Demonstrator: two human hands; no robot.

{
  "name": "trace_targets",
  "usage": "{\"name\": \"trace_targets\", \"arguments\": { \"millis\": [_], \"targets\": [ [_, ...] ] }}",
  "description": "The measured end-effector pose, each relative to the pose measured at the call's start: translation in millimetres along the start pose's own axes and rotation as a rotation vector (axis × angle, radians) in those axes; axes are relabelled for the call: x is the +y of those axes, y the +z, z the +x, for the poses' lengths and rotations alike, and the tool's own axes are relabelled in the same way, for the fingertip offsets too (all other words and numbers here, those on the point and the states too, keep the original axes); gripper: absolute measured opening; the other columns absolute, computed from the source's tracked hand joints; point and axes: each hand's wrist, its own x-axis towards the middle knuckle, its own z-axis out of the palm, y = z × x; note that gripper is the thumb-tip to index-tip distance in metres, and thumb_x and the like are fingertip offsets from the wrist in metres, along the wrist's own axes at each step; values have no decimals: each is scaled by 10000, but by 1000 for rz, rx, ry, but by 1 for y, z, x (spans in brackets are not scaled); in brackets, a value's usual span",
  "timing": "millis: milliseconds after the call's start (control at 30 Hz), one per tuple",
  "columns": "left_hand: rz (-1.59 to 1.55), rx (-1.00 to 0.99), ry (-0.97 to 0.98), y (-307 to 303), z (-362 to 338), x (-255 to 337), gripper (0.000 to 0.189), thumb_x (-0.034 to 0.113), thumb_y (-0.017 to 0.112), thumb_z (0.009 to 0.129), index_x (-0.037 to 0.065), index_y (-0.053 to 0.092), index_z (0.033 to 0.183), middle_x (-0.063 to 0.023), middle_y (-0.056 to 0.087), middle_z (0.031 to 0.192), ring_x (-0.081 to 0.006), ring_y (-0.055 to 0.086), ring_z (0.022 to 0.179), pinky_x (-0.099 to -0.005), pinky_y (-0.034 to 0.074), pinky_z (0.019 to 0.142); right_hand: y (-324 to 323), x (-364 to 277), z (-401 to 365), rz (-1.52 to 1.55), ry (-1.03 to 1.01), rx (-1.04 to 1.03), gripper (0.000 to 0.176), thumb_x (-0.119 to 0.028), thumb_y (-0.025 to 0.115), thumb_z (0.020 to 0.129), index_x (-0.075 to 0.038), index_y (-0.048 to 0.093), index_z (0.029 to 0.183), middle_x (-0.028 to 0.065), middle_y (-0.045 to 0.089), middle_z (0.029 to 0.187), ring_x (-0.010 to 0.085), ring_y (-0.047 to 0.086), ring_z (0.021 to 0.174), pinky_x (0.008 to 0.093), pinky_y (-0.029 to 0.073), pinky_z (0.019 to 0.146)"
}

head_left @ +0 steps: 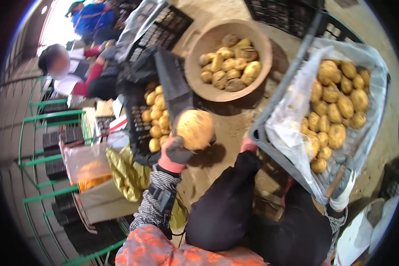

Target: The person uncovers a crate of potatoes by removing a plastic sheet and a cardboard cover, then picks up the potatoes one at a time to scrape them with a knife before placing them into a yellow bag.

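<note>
My left hand (175, 155), in a red and grey glove, is shut on a large round yellow-brown potato (195, 129) and holds it up over the dirt floor. Beyond it stands a tan round basin (195, 73) with several potatoes in it. My right hand (341, 190), in a pale glove, grips the near corner of a grey crate (257, 133) lined with clear plastic. That crate is tilted and holds many potatoes (337, 106). My dark trouser legs fill the lower middle.
A black crate (135, 128) with more potatoes stands at the left, a dark cloth draped over it. Green metal racks (35, 137), a yellow bag (124, 168) and a clear bag lie further left. Two other people crouch at the upper left. Black crates stand at the top.
</note>
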Motion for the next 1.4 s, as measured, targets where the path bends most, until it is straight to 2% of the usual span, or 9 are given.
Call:
{"name": "trace_targets", "arguments": {
  "millis": [367,467,567,633,667,800,900,1200,1400],
  "targets": [
    [802,654,238,-136,-41,60,326,15,563,850,-12,569,1175,-74,604,1117,-148,572,1021,-270,461,896,14,-3,7,-105,-69,115,339,-356,442,979,-54,549,1090,-72,452,731,24,372,547,181,283,462],
    [934,539,410,-72,-6,51,275,26,556,869,-22,596,1137,-79,634,1071,-152,583,1008,-272,444,923,0,8,9,-180,-134,96,329,-353,435,982,-62,536,1096,-51,498,734,31,449,557,176,343,473],
    [889,296,475,16,46,40,321,-15,508,876,-49,563,1191,-120,624,1134,-198,578,1068,-313,434,962,-5,10,-3,262,-116,66,411,-335,405,992,-48,489,1274,66,553,1141,180,591,990,300,498,845],
    [925,-9,380,77,78,14,369,16,556,849,-45,549,1213,-128,603,1178,-201,585,1060,-328,435,969,17,-40,-8,-234,-89,53,417,-428,426,981,-61,527,1150,43,564,869,161,561,684,305,481,588],
    [967,-128,311,116,90,-6,395,32,576,840,-33,543,1228,-124,604,1176,-198,588,1054,-332,436,970,23,-41,-6,198,-40,88,407,-450,412,988,-61,526,1030,8,482,690,117,452,522,259,386,459],
    [1413,-1050,270,203,141,-106,518,78,659,760,14,526,1256,-182,550,1258,-311,508,1213,-371,387,1029,29,-42,-10,283,-154,185,434,-463,363,1003,-59,519,980,4,434,615,102,411,485,229,345,429],
    [1915,-1422,-68,231,158,-197,729,475,633,780,-47,468,1261,-210,559,1209,-330,539,1132,-396,414,966,21,-40,-10,344,-174,142,429,-434,330,1018,-51,522,991,16,436,603,108,408,485,234,340,428],
    [2015,-1424,86,206,147,-222,685,467,684,690,28,541,1196,-187,594,1127,-334,595,1025,-429,442,871,12,-39,-9,431,-88,39,485,-423,300,1024,-7,549,1012,65,486,585,135,450,467,257,379,461],
    [1548,-1174,-657,231,138,-194,689,187,728,721,29,434,1324,-177,541,1225,-289,569,1085,-378,467,892,13,-49,-12,396,-68,33,443,-373,322,1027,7,549,1018,60,501,603,123,455,487,248,375,472]
  ]
}}
